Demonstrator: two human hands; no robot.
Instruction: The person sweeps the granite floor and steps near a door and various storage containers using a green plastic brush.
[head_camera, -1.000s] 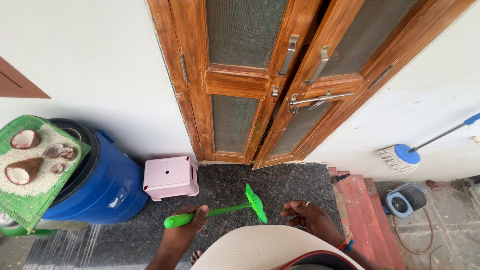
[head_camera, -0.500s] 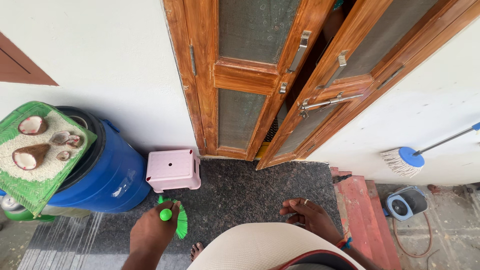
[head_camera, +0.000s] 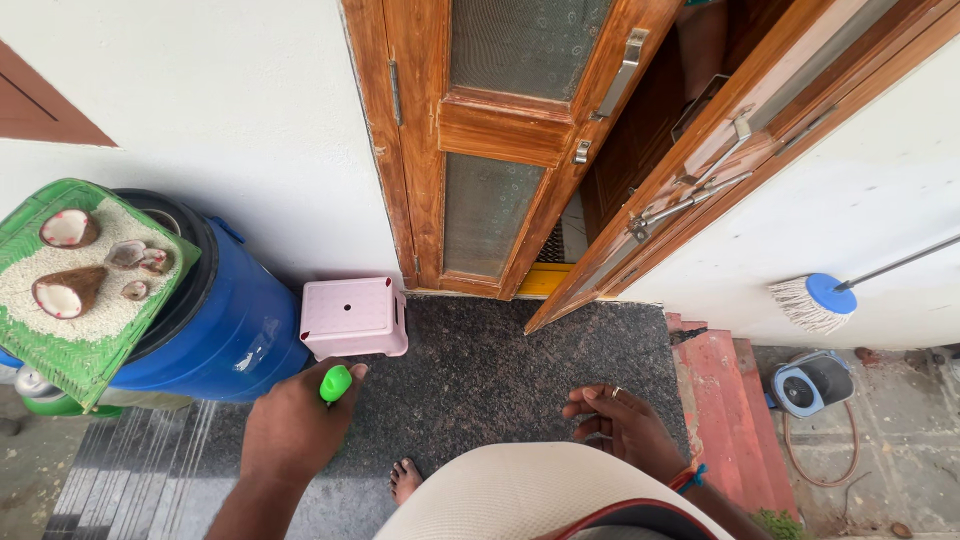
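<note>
1. Wooden double door (head_camera: 510, 150): brown frame, mesh panels, right leaf swung ajar.
2. Blue drum (head_camera: 235, 325): stands left of the door, topped by a green tray (head_camera: 60, 350) of white grains and coconut pieces.
3. Pink stool (head_camera: 353, 316): small, square, just beside the drum, on dark speckled stone.
4. Left hand (head_camera: 295, 430): fist clamped on the brush handle, near the stool.
5. Right hand (head_camera: 625, 425): free, fingers loosely curled, ring visible, holding nothing.
6. Green brush (head_camera: 335, 383): bright plastic; only the rounded handle end shows above the fist, bristles hidden.
</note>
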